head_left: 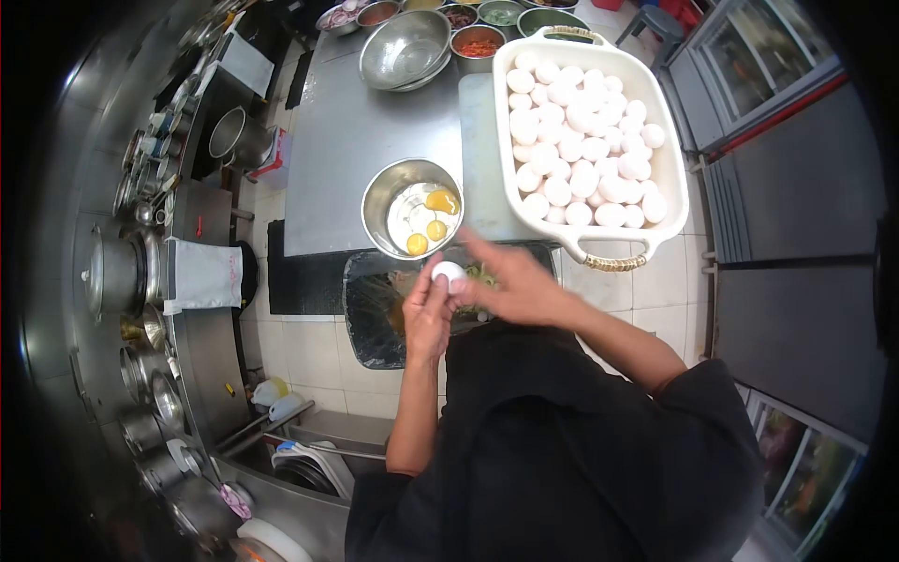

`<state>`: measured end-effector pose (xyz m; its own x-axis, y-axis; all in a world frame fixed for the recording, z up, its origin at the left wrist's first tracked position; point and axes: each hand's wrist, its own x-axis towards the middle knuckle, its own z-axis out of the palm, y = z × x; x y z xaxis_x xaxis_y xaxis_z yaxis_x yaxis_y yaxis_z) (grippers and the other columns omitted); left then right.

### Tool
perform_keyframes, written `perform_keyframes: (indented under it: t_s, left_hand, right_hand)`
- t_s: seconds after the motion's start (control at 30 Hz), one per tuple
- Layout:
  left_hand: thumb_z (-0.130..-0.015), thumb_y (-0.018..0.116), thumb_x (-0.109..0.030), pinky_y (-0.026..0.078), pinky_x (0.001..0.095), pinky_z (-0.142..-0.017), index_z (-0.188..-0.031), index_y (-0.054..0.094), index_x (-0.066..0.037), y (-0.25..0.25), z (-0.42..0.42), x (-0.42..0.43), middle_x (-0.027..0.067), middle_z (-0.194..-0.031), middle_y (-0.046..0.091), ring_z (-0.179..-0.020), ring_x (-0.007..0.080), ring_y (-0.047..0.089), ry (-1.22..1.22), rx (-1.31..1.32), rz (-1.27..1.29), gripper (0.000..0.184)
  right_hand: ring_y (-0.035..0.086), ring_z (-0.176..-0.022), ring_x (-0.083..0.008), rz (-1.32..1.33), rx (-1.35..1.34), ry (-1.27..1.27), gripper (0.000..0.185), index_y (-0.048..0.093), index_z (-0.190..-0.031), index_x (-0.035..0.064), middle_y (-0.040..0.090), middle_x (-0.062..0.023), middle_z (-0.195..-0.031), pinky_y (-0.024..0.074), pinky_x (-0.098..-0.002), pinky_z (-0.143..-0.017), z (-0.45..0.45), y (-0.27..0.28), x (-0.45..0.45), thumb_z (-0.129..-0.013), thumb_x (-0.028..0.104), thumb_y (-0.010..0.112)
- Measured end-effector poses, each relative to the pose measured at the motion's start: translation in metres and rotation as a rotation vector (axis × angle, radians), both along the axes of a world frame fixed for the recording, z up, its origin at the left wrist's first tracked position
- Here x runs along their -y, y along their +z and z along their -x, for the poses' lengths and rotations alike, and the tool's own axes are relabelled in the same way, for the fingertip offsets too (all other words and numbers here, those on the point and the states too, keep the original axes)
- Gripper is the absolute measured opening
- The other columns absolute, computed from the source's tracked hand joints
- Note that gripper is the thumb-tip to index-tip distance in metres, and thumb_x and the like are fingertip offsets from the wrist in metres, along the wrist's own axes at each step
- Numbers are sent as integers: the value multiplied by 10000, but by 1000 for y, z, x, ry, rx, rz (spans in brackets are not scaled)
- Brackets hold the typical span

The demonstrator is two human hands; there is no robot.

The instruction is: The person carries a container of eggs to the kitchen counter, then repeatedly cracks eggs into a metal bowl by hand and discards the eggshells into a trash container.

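My left hand (428, 320) is closed around a white egg (449, 273), holding it just in front of a steel bowl (376, 208). Several cracked eggs with yellow yolks (436, 230) lie in that bowl. Beside the held egg is my right hand (518, 283), slightly blurred, its fingers stretched toward the bowl. Its thumb is close to the egg; whether it touches cannot be made out. A white handled tub (682, 187) piled with whole eggs (582, 140) stands at the right. Below my hands is a black bin (367, 339), partly covered by them.
The bowl rests on a steel table (323, 159) beside a pale cutting board (482, 150). Strainers (405, 51) and bowls of chopped food (478, 45) line the far end. A counter with pots (112, 272) runs along the left; fridges (796, 169) stand right.
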<state>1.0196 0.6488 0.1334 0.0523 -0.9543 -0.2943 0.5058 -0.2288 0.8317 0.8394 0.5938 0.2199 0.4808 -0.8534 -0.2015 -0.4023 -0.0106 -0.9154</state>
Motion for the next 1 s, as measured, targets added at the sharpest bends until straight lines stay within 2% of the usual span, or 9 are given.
perform_keyframes:
  t_s: [0.1,0.23,0.4,0.53,0.67,0.77,0.83,0.9,1.0]
  left_hand:
    - [-1028,486,-214,583,384,-763,-1476,324,-11,5,-26,10,176,-1165,590,-962,299,664,203,-80,-63,517]
    - [-976,488,-122,554,366,-758,-1495,287,-4,-40,-84,28,152,-1126,557,-894,242,619,462,50,-27,569]
    - [-952,582,-100,504,390,-858,-1420,415,6,-91,-113,52,200,-1204,564,-1017,313,610,571,1146,60,508]
    - [-926,618,-114,472,436,-919,-1360,471,28,-103,-112,66,248,-1243,542,-1086,409,574,622,1399,236,479]
    - [-918,624,-110,454,461,-937,-1371,461,28,-130,-119,72,257,-1241,537,-1089,440,553,432,1494,203,500]
    - [-937,605,-100,502,417,-858,-1373,464,15,-114,-122,73,224,-1172,591,-993,361,617,413,1510,208,472]
    - [-947,598,-94,513,390,-827,-1372,468,11,-101,-127,75,179,-1131,611,-940,308,628,418,1013,87,457]
    - [-969,592,-116,518,295,-670,-1357,488,17,-63,-122,77,109,-1039,649,-791,170,630,393,520,19,424]
    - [-977,584,-132,478,250,-575,-1326,498,37,-9,-118,80,113,-998,659,-717,135,612,222,202,108,397]
  right_hand:
    - [630,-1049,-281,415,-120,-405,562,527,-1348,53,646,-202,-1163,499,-414,-896,37,-8,42,-874,286,717]
    - [571,-1083,-363,662,-742,-796,469,620,-1182,62,617,-181,-1138,463,-440,-934,127,-32,100,-813,329,733]
    - [612,-1028,-352,409,-884,-801,422,629,-1161,62,633,-182,-1111,494,-437,-881,154,-33,109,-810,279,717]
    - [658,-890,-320,410,-626,-848,304,665,-1078,28,679,-160,-1009,526,-386,-807,173,-40,113,-823,188,705]
    - [655,-895,-242,5,294,-955,282,664,-1079,15,668,-99,-996,530,-358,-763,153,-18,112,-874,209,646]
    - [653,-876,-196,-141,714,-777,285,665,-1066,15,662,-82,-995,525,-325,-736,128,-8,114,-910,244,599]
    - [652,-856,-177,-127,810,-567,296,668,-1052,19,663,-93,-996,517,-303,-730,103,-4,114,-922,268,575]
    - [649,-825,-151,30,642,-357,273,674,-1037,32,676,-66,-917,501,-276,-713,79,-14,123,-899,261,621]
    - [654,-768,-153,239,83,-121,332,680,-1058,74,692,-45,-821,505,-295,-707,7,21,108,-818,299,722]
